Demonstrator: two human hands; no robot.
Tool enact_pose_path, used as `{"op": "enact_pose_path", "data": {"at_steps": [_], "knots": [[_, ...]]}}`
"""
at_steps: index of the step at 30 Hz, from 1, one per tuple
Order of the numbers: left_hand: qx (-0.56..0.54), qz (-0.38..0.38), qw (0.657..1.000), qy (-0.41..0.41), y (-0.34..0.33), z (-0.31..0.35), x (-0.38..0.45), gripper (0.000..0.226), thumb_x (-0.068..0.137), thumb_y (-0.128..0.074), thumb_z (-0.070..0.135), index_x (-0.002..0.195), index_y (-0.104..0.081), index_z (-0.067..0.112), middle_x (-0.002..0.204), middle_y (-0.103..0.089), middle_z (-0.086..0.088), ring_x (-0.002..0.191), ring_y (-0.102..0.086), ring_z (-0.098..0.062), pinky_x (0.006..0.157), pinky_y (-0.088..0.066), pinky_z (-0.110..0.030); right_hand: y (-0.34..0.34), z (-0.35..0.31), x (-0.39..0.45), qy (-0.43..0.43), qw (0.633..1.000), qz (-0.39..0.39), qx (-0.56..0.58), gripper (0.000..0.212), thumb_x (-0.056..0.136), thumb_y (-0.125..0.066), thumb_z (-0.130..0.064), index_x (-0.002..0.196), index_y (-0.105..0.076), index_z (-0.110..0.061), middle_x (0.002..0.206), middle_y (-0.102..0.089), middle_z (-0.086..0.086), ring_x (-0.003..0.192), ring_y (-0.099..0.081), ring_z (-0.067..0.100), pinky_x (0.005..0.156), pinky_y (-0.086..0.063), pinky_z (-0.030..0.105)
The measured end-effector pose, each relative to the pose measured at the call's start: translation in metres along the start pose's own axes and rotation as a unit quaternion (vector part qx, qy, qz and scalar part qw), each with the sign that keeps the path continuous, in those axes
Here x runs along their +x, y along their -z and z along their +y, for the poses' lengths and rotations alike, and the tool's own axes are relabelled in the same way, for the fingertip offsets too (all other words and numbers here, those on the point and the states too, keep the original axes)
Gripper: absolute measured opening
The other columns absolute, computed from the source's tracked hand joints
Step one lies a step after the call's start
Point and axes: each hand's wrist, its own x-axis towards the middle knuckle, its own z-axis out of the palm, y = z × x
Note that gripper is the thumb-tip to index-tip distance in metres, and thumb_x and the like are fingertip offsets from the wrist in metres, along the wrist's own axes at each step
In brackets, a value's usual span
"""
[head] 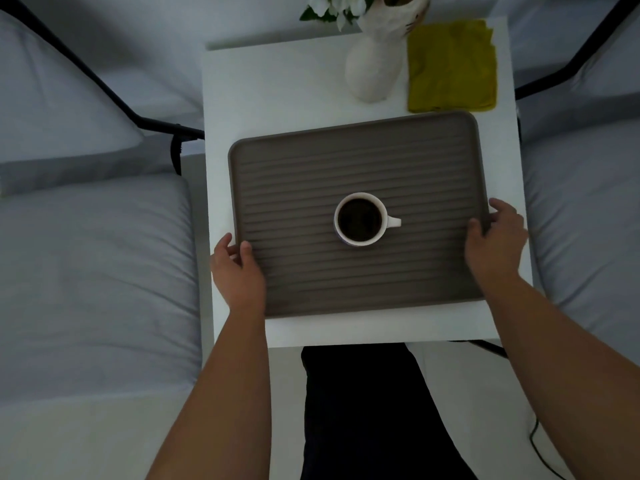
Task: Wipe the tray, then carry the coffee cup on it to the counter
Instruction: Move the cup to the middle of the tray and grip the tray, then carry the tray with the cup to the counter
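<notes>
At the tray's [311, 161] side edges, left hand [235, 271] and right hand [495, 237] are grasping it, keeping the full coffee cup [360, 219] level

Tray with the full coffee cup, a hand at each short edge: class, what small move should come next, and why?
Probably lift the tray straight up, slowly and level. The left hand and right hand already grip opposite edges, the cup stands near the middle nearly full of coffee, and the yellow cloth lies set aside.

no readable text, labels or numbers anywhere
</notes>
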Motion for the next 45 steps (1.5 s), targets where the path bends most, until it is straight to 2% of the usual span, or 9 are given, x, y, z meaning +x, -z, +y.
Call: {"op": "enact_pose_path", "data": {"at_steps": [4,12,15,18,20,23,30,36,45], "knots": [[0.026,0.011,1.000,-0.008,-0.004,-0.002,0.008,0.035,0.099,-0.044,0.028,0.131,-0.055,0.019,0.117,-0.062,-0.009,0.103,-0.061,-0.025,0.097,-0.049,-0.042,0.000,0.000,0.002,-0.034,0.999,0.011,0.035,0.036,0.096,-0.048,-0.009,0.132,-0.049,-0.015,0.117,-0.054,0.017,0.097,-0.053,0.023,0.091,-0.042,0.028],[0.044,-0.004,0.998,-0.044,0.009,0.012,0.002,0.035,0.101,-0.041,0.023,0.133,-0.055,0.016,0.124,-0.054,-0.001,0.091,-0.049,-0.008,0.085,-0.037,-0.017,0.010,0.005,-0.012,-0.050,0.997,0.033,0.055,0.036,0.096,-0.044,-0.006,0.131,-0.052,-0.014,0.114,-0.055,0.017,0.092,-0.047,0.013,0.086,-0.037,0.023],[0.052,-0.020,0.997,-0.058,0.022,0.023,-0.002,0.035,0.100,-0.043,0.024,0.132,-0.056,0.016,0.125,-0.059,-0.007,0.090,-0.052,-0.011,0.087,-0.044,-0.027,0.028,0.006,-0.024,-0.045,0.996,0.044,0.062,0.036,0.095,-0.045,-0.005,0.129,-0.053,-0.011,0.109,-0.056,0.019,0.092,-0.048,0.017,0.084,-0.034,0.020],[0.047,-0.041,0.995,-0.084,0.039,0.042,-0.008,0.035,0.099,-0.045,0.025,0.131,-0.058,0.017,0.122,-0.061,-0.010,0.091,-0.054,-0.013,0.093,-0.048,-0.036,0.055,0.004,-0.040,-0.058,0.993,0.062,0.077,0.036,0.093,-0.047,-0.005,0.128,-0.054,-0.007,0.105,-0.058,0.019,0.096,-0.054,0.029,0.091,-0.039,0.031],[0.043,-0.064,0.992,-0.096,0.052,0.061,-0.016,0.034,0.099,-0.046,0.028,0.131,-0.057,0.021,0.119,-0.061,-0.008,0.090,-0.054,-0.014,0.091,-0.046,-0.034,0.076,0.001,-0.053,-0.081,0.990,0.076,0.091,0.036,0.092,-0.048,-0.007,0.128,-0.054,-0.005,0.113,-0.058,0.022,0.105,-0.055,0.034,0.096,-0.039,0.033],[0.045,-0.109,0.984,-0.136,0.071,0.090,-0.028,0.034,0.099,-0.045,0.034,0.130,-0.056,0.027,0.113,-0.060,-0.002,0.090,-0.056,-0.015,0.089,-0.046,-0.034,0.107,0.001,-0.078,-0.117,0.982,0.101,0.112,0.047,0.086,-0.043,-0.025,0.128,-0.054,-0.008,0.116,-0.059,0.022,0.103,-0.057,0.036,0.097,-0.043,0.042],[0.074,-0.226,0.939,-0.249,0.102,0.153,-0.047,0.034,0.098,-0.045,0.037,0.130,-0.056,0.032,0.113,-0.062,0.000,0.095,-0.060,-0.015,0.092,-0.050,-0.041,0.170,0.009,-0.150,-0.224,0.947,0.181,0.142,0.042,0.085,-0.048,-0.025,0.124,-0.057,-0.014,0.108,-0.063,0.020,0.095,-0.061,0.038,0.092,-0.048,0.049],[0.104,-0.298,0.886,-0.341,0.115,0.207,-0.073,0.035,0.097,-0.044,0.040,0.130,-0.056,0.035,0.119,-0.062,0.000,0.105,-0.060,-0.022,0.096,-0.049,-0.050,0.215,0.008,-0.231,-0.290,0.904,0.244,0.198,0.032,0.092,-0.052,-0.010,0.124,-0.058,-0.012,0.110,-0.065,0.015,0.094,-0.061,0.031,0.090,-0.048,0.041],[0.127,-0.406,0.779,-0.461,0.119,0.281,-0.190,0.035,0.095,-0.050,0.034,0.129,-0.059,0.030,0.110,-0.066,-0.001,0.098,-0.062,-0.025,0.092,-0.048,-0.042,0.287,0.024,-0.374,-0.373,0.827,0.349,0.236,0.034,0.093,-0.052,-0.012,0.126,-0.057,-0.016,0.097,-0.062,0.004,0.087,-0.060,0.026,0.080,-0.043,0.031]]}}
